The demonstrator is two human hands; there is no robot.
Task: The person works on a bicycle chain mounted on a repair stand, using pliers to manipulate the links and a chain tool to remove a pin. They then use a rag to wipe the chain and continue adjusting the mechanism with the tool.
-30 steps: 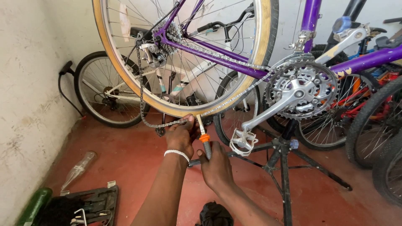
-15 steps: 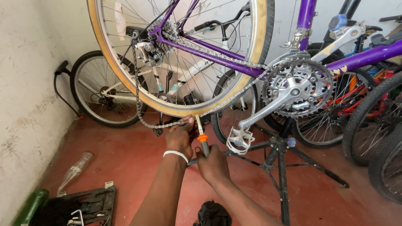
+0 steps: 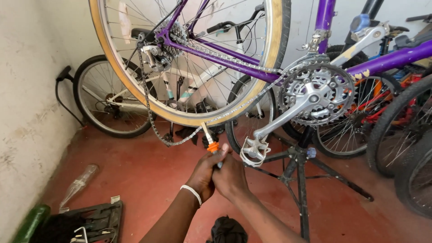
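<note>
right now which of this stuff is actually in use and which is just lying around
In use:
left hand
right hand
orange-collared tool
slack chain
purple bike
repair stand

Lying about:
clear plastic bottle
green bottle
open tool case
parked bikes behind

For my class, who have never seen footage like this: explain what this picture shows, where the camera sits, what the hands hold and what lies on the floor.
The camera is worn on a person's head and looks down at that person's own two bare hands. The left hand, with a white bead bracelet, and the right hand are clasped together round a small orange-collared tool whose tip meets the slack metal chain of a purple bicycle. The bicycle is raised on a black folding repair stand, crank and pedal hanging free. On the red floor lie an open black tool case, a clear plastic bottle and a green bottle.
</note>
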